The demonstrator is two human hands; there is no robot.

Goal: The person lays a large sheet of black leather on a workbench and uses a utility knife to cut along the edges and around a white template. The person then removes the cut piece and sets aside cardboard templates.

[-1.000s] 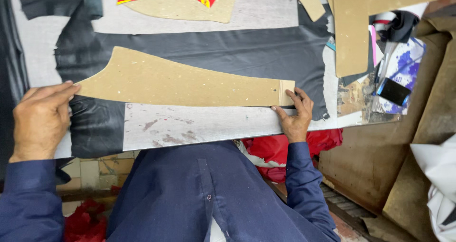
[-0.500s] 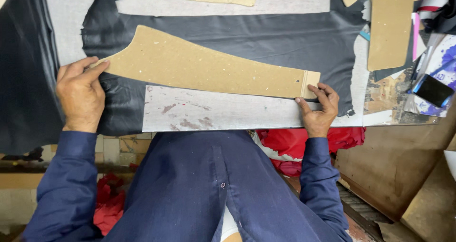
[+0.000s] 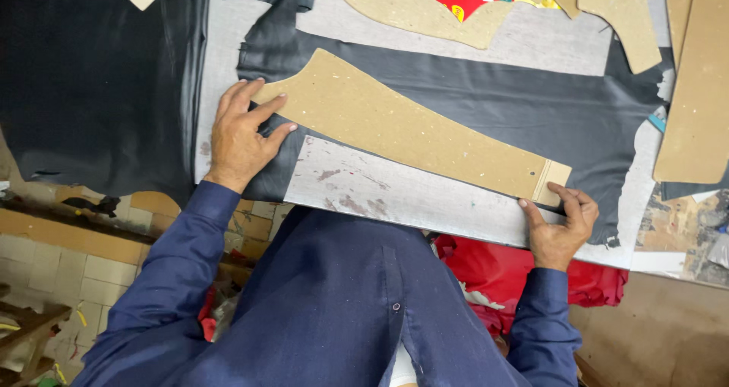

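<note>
A long tan template (image 3: 414,129) lies slantwise across dark leather (image 3: 531,110) at mid-frame. The left hand (image 3: 241,132) rests flat, fingers spread, on its wide end; the right hand (image 3: 560,224) pinches the narrow end at lower right. Beneath is a worn grey table (image 3: 395,193), paint-scuffed. More card patterns (image 3: 695,83) crowd the top and right edges. Red cloth (image 3: 524,273) sits under the table; tiled floor (image 3: 61,265) shows at lower left.
</note>
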